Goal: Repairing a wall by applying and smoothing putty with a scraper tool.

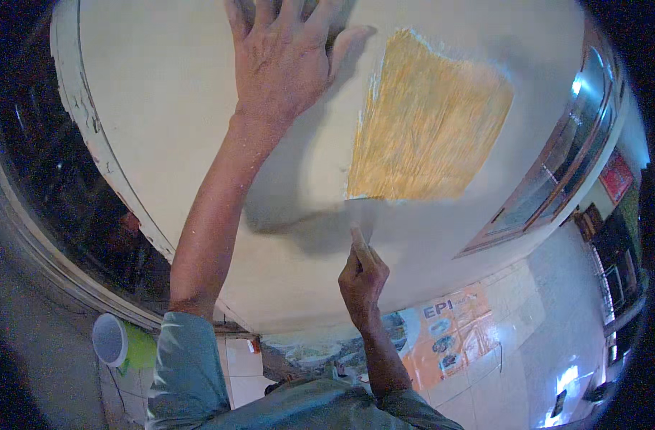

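Observation:
A white painted panel [170, 107] fills most of the view, with a bare yellow-brown wooden patch [428, 122] where the paint is off. My left hand [284, 50] lies flat on the panel, fingers spread, just left of the patch. My right hand [363, 276] grips a scraper [362, 218], whose flat blade meets the panel at the patch's lower left edge. The blade looks blurred.
The panel's chipped left edge [84, 122] borders a dark opening. A green cup with a white rim [123, 342] sits lower left. An orange poster [449, 337] lies on the tiled floor [557, 308] below. A wood-framed glass door [557, 172] stands at the right.

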Motion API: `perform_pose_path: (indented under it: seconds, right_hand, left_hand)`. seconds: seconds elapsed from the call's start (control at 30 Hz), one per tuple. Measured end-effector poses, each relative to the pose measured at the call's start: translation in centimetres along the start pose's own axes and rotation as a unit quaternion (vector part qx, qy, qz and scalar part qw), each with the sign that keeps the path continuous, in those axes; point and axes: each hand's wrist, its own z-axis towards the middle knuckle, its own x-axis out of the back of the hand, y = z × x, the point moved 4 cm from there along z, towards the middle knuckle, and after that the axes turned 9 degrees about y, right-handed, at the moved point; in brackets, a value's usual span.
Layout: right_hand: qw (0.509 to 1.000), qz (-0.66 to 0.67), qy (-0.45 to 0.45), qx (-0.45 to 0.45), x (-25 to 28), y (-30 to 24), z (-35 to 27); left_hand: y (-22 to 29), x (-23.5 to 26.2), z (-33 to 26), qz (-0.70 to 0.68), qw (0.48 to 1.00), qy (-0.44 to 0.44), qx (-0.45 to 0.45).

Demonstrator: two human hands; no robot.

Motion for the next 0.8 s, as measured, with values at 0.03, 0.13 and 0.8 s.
perform_pose_path:
  seconds: [0.03,0.13,0.8]
  right_hand:
    - [0.999,-0.020,-0.027,-0.034,0.0,0.0,0.1]
    - [1.000,0.007,-0.005,-0.012,0.2,0.5,0.3]
    - [0.997,0.047,0.008,0.056,-0.4,-0.5,2.8]
  left_hand:
    - [0.4,0.0,0.0,0.127,0.990,-0.056,0.001]
    - [1.2,-0.3,-1.1,0.256,0.956,-0.143,0.029]
    - [7.6,2.1,-17.5,0.281,0.914,-0.194,0.220]
